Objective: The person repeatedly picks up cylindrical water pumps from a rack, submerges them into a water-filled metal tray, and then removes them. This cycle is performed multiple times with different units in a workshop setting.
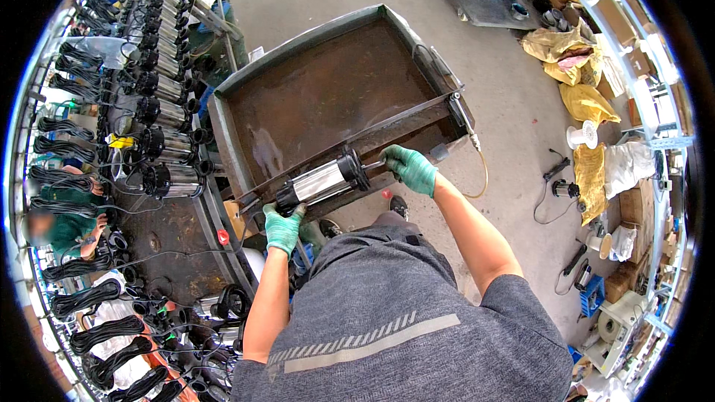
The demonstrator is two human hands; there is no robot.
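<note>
A submersible pump (320, 182) with a shiny steel body and black ends lies tilted along the near edge of a water tank (220, 130). My left hand (281, 229), in a green glove, grips the black left end from below. At the pump's other end, a thin metal shaft (372, 167) sticks out. The gloved fingers of my right hand (411, 170) are closed around the shaft's tip, which they partly hide. Brown, shallow water covers the tank's bottom.
On the left, a long bench holds rows of similar pumps (173, 180) and coiled black cables (63, 147). A person in green (65, 229) is beyond it. An air gun (462, 112) with a hose hangs at the tank's right corner. Yellow sacks (588, 104) and shelves stand at right.
</note>
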